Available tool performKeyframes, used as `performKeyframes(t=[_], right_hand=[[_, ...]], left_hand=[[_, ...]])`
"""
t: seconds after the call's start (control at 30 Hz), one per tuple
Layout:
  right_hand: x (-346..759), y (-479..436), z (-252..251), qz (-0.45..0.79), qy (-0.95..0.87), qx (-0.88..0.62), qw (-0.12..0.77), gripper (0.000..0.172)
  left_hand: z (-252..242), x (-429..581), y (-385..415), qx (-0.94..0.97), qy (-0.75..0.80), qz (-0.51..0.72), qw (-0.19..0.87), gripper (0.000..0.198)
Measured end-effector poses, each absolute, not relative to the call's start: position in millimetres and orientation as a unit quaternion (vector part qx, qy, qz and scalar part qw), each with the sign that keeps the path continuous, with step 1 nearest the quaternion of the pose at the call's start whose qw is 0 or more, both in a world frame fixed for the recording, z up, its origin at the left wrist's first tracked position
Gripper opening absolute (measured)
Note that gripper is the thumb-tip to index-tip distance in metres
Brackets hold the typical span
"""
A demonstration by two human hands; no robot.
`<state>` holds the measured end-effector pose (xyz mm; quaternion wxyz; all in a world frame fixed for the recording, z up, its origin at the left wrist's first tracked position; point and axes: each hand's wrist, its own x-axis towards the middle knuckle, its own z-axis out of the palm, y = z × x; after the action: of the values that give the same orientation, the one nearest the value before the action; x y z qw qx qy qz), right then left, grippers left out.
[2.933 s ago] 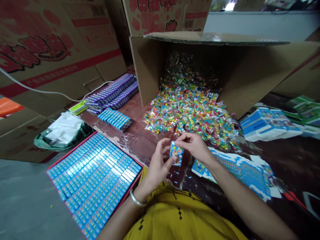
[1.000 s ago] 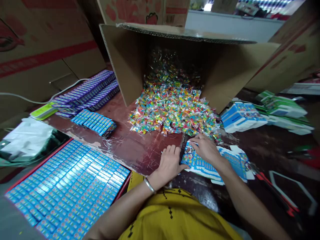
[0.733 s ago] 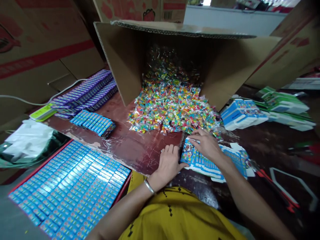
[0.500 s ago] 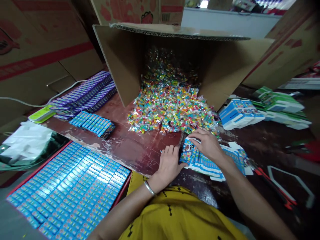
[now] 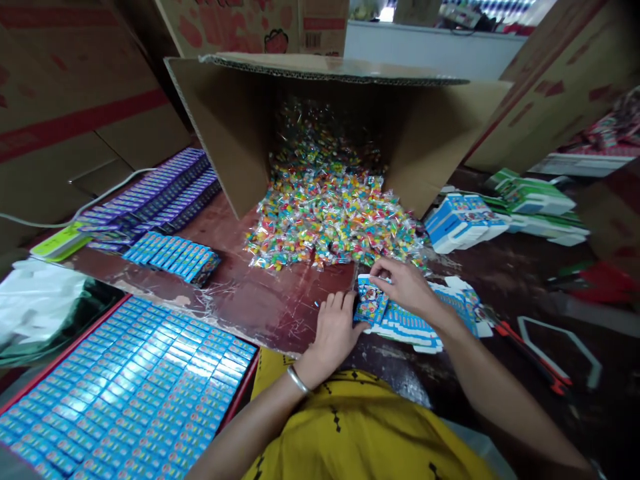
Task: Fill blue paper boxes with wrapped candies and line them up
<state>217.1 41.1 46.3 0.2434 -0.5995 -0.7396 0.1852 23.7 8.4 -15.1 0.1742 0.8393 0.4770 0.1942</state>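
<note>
The far candy heap (image 5: pixel 330 223) could slide onto the fanned cartons (image 5: pixel 417 323), near right, if nudged. Left hand (image 5: pixel 334 333): fingers loosely extended, apparently gripping nothing. Right hand (image 5: pixel 406 288): fingers pinch the leftmost carton (image 5: pixel 369 303); clinging layers could lift double.

The blue carton (image 5: pixel 369 303) is smooth card, the bangle (image 5: pixel 298 381) shiny metal.

Blue carton (image 5: pixel 369 304): colourful printed face up, on near side of candy heap (image 5: pixel 333 223). Flat cartons (image 5: pixel 413 327): blue-and-white, overlapping row, heap's near-right side.
</note>
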Motion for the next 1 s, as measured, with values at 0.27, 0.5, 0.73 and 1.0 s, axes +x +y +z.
performKeyframes(t=[0.27,0.5,0.73,1.0], right_hand=[[194,49,49,0.451,-0.529,-0.585,0.419,0.02],[171,24,52,0.48,-0.598,-0.499,0.404,0.043],[173,23,75,0.521,-0.664,-0.46,0.274,0.029],[176,31,89,0.644,-0.651,-0.382,0.125,0.029]], left_hand=[[13,18,8,0.781,0.483,0.292,0.266,0.075],[31,-12,33,0.515,0.326,0.376,0.698,0.06],[36,-34,32,0.411,0.242,0.303,0.825,0.056],[29,-41,25,0.461,0.308,0.289,0.78,0.037]])
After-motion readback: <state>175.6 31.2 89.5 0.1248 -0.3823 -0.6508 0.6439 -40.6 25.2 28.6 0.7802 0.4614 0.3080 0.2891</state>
